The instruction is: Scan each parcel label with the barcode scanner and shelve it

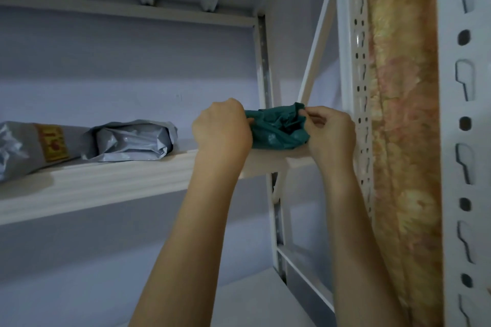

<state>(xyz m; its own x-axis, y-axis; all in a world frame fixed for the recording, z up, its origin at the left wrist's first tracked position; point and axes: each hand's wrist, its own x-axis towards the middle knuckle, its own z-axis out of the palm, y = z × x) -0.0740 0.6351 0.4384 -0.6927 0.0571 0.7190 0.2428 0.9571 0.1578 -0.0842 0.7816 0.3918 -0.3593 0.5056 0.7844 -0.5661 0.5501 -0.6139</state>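
White steel racking (353,66) fills the view, lit dim, w/ pale wall behind; seen from below shelf level. Landmark = shelf board (101,180).

Nearest: both forearms reach up from under the board to its right end.

Left hand (221,127) – curled closed over left edge of teal parcel (279,129), knuckles to camera. Right hand (330,131) – fingertips pinched on parcel's right top corner, rest of hand loosely curled. Two-sided hold prob. because the bag is soft and crumpled; needs steadying while it's seated.

Teal parcel sits on the board's right end, just beside the slotted upright, near the front edge. Label not visible, scanner not in view. Looks like the shelving step, release not yet done.

Further left along the board: grey mailer (130,141) lying flat, then another grey mailer w/ yellow sticker (29,148), partly cut off by frame edge. Gap between those and the teal one.

Past the upright, right side: marbled orange-brown surface (398,114).
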